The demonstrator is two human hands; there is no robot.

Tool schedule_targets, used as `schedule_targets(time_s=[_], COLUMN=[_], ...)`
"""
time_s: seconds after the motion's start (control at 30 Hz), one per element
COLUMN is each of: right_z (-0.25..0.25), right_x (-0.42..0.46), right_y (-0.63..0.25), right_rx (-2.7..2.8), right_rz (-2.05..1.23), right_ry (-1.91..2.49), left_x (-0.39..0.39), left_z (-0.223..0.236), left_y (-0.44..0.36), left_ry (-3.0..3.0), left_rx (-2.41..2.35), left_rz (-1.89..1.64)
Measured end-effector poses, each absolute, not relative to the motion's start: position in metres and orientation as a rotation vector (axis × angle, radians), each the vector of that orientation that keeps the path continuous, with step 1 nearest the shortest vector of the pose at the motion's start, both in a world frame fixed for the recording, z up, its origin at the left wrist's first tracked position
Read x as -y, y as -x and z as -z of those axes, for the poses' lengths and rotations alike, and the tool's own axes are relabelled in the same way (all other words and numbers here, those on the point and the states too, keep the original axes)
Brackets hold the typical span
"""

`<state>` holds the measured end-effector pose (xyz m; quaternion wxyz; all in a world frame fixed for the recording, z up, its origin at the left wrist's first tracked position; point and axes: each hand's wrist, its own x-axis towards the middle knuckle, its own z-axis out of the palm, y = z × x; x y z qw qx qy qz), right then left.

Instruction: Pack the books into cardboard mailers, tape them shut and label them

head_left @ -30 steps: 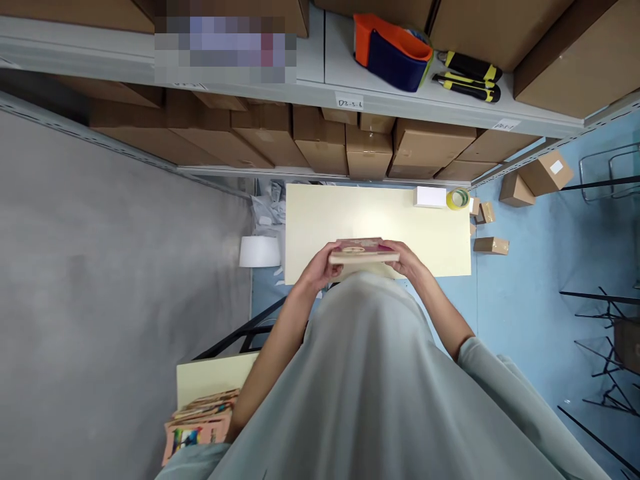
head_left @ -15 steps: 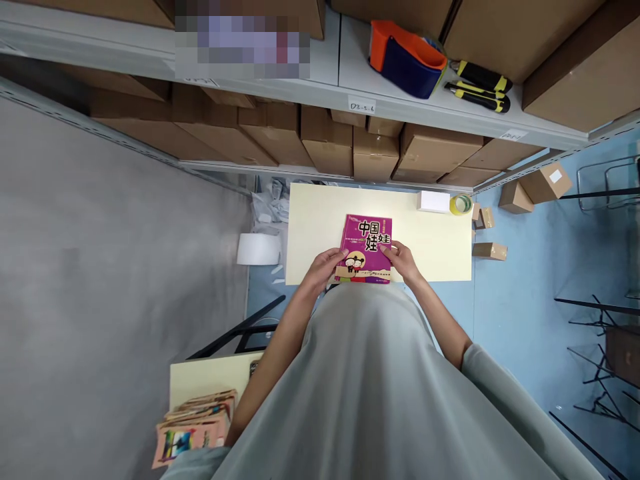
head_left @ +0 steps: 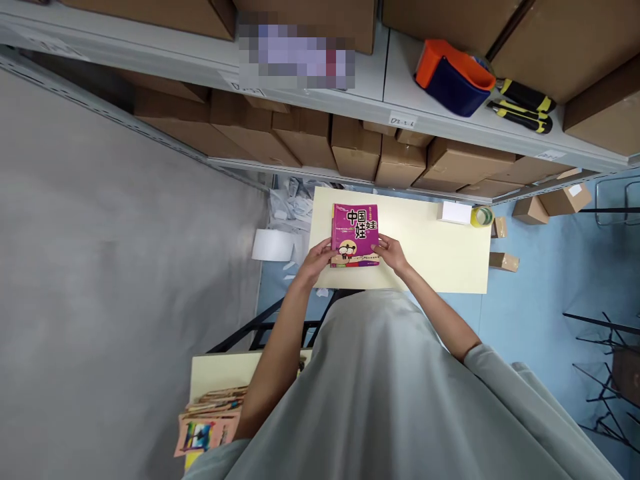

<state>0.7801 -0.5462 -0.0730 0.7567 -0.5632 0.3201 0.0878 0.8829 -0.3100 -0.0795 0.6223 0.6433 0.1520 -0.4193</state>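
Observation:
A purple book point(head_left: 355, 235) with large Chinese characters and two cartoon figures on its cover is held between my two hands. My left hand point(head_left: 316, 260) grips its lower left edge, thumb on the cover. On the other side, my right hand point(head_left: 390, 251) pinches the lower right edge with the thumb on top. The fingers beneath the book are hidden. Below or under it is the pale yellow tabletop point(head_left: 425, 260); whether the book touches the table I cannot tell.
A white box point(head_left: 455, 213) and a tape roll point(head_left: 481, 217) sit at the table's back right. Above hangs a shelf edge point(head_left: 320, 103) with cardboard boxes, an orange-and-blue tape dispenser point(head_left: 454, 77) and yellow-black cutters point(head_left: 525, 97). Books point(head_left: 213, 420) lie stacked at lower left.
Both hands have carried the book forward and to the left over the table, away from my body. The camera view has shifted slightly left.

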Motion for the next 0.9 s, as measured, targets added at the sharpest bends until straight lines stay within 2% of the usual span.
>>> schedule_targets(time_s=[0.33,0.57,0.9], right_z=[0.13,0.15,0.15], right_x=[0.491,0.484,0.48], right_y=[-0.877,-0.877,-0.867], right_rx=[-0.918,-1.043,-1.063], right_rz=[-0.196,-0.205,-0.189], right_ry=[1.132,1.121,1.199], left_x=[0.288,0.282,0.277], left_z=[0.153,0.172,0.182], left_y=[-0.965,-0.972,-0.963], left_ry=[-1.823,-1.808,-1.794], left_rx=[-0.486,-0.449,-0.38], left_rz=[0.735,0.725,0.757])
